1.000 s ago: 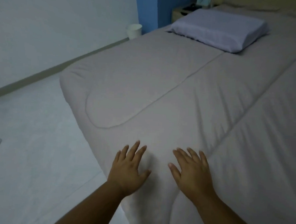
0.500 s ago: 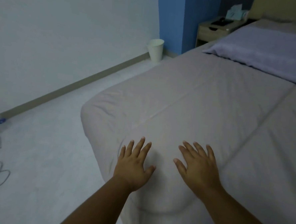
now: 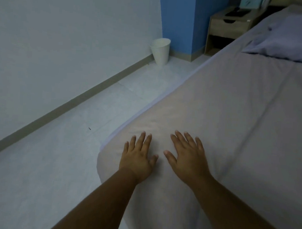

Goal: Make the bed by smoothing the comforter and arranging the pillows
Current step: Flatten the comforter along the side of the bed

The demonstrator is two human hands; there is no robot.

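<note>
1. While I lean over the bed, its beige comforter (image 3: pixel 234 119) fills my right side, reaching the pillow (image 3: pixel 289 39) at the far end.
2. A wooden nightstand (image 3: pixel 228 28) stands beside the pillow.
3. A white bin (image 3: pixel 160 51) stands against the wall.
4. My left hand (image 3: pixel 138 157) and right hand (image 3: pixel 188 157) lie flat on the comforter's corner, fingers spread, grip on nothing.

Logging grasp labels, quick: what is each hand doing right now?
Left hand: open, flat on the comforter, holding nothing.
Right hand: open, fingers spread flat on the comforter, holding nothing.
</note>
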